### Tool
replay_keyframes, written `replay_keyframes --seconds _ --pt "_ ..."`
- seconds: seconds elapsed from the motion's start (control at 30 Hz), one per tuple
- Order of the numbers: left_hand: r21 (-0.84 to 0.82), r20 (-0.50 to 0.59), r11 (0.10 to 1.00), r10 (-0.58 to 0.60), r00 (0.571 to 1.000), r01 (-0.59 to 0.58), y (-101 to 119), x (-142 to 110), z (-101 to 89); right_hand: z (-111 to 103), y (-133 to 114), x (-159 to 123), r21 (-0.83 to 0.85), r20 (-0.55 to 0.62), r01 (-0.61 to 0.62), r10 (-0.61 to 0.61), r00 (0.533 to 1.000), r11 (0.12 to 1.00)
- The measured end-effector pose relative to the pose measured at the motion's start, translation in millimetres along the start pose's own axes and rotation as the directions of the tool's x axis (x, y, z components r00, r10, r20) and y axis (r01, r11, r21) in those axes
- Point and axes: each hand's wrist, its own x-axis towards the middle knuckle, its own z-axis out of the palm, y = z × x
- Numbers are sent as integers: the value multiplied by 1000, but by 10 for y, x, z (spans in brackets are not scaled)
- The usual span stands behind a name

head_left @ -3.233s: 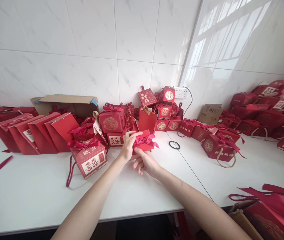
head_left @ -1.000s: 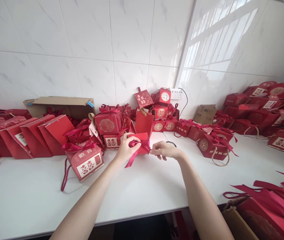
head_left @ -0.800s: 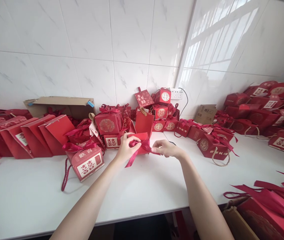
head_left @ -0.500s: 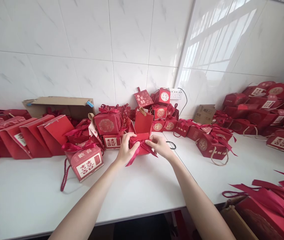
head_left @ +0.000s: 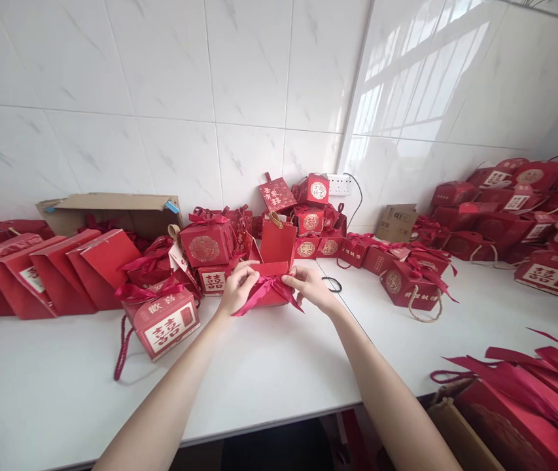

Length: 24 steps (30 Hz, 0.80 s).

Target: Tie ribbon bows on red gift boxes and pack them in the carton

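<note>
The person's left hand and right hand each appear to pinch a side of the magenta bow, thumbs against fingers. The red box it decorates sits between them on the surface. An uneven pull could slip the knot or leave the loops lopsided, since satin probably slides easily. Pressing too hard might crease the thin card. Pushing towards 12 o'clock could knock the upright red bag just behind; a leftward swing might nudge the printed box at 8 o'clock.
</note>
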Motion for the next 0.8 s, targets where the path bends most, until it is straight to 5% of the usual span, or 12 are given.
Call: replay_keyframes --seconds 0.5,0.67,0.8 --pt "30 -249 999 25 968 -18 9 -148 196 16 1 4 22 -17 0 0 1000 1000" --pt "29 -384 995 -75 920 93 -32 -150 237 7 18 8 47 -20 -5 6 1000 999" --pt "108 -366 987 -74 928 121 -20 -147 224 -8 41 13 83 -18 -4 6 1000 997"
